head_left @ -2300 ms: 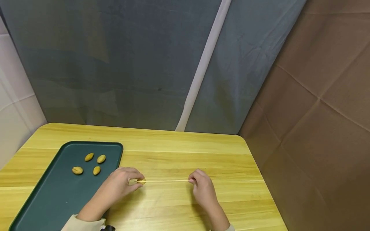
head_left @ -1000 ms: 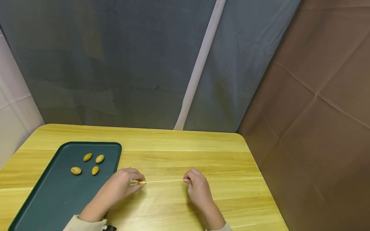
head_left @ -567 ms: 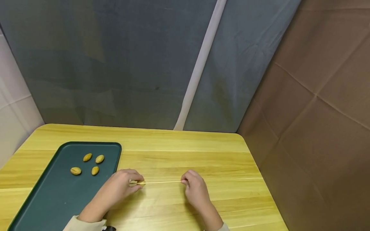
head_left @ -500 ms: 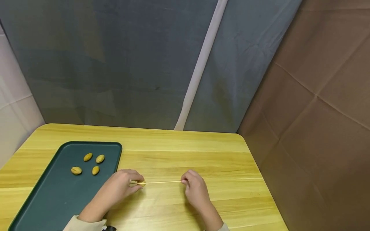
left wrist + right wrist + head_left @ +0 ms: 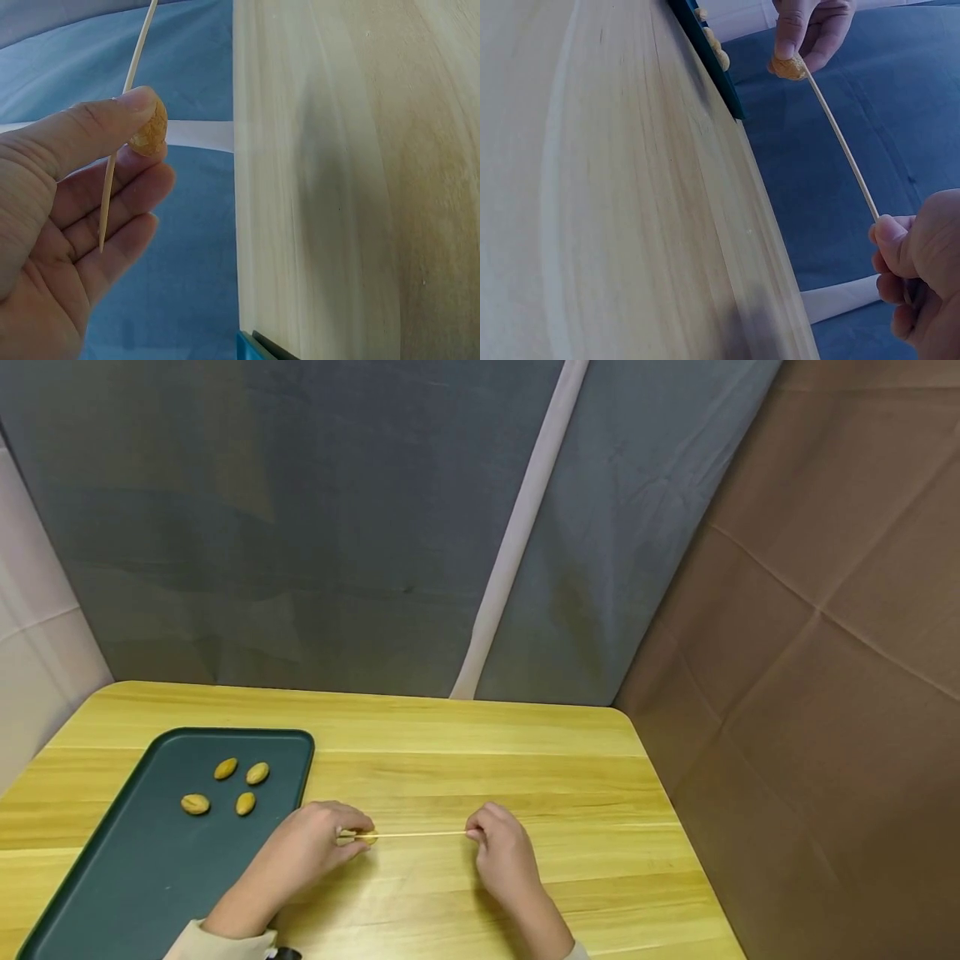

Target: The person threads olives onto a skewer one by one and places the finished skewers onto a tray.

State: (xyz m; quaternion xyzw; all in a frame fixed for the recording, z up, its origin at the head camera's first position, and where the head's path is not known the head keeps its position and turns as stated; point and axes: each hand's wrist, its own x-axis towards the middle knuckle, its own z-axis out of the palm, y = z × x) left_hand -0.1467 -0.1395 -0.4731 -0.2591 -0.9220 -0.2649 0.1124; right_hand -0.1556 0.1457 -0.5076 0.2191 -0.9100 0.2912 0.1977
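Observation:
In the head view my left hand (image 5: 313, 837) pinches a small oval, yellow-brown fruit (image 5: 150, 133) with a wrinkled skin between thumb and fingers. A thin bamboo skewer (image 5: 420, 835) runs through the fruit; its pointed end sticks out past it over the left palm in the left wrist view. My right hand (image 5: 507, 850) pinches the skewer's other end between thumb and forefinger. The skewer lies nearly level between the two hands, above the table. Part of the fruit is hidden behind the left fingertips.
A dark green tray (image 5: 150, 877) lies at the left of the wooden table (image 5: 480, 760), carrying several similar fruits (image 5: 195, 804). A grey cloth (image 5: 337, 527) hangs behind the table and a brown cloth (image 5: 840, 693) at the right.
My right hand has moved left toward the left hand, and the length of skewer between them has shortened. The left hand stays almost in place, still holding the fruit.

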